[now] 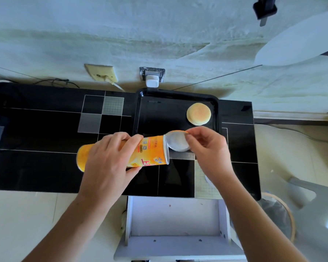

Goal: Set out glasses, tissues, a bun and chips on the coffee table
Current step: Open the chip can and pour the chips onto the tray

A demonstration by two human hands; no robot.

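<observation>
My left hand [108,159] grips an orange chips can [150,150], held on its side over the black coffee table [45,167], mouth pointing right. At the can's mouth, my right hand [206,148] pinches the silver foil seal [177,140], which is peeled up and still joined to the rim. A round pale bun [198,114] lies in the right part of a black tray [140,110] on the table, just beyond the hands. I see no glasses or tissues.
A white open drawer [174,220] juts out below the table's front edge. A bin with a wooden rim [284,214] and a white stool [314,205] stand at the right. Wall sockets [151,76] and cables sit behind the table.
</observation>
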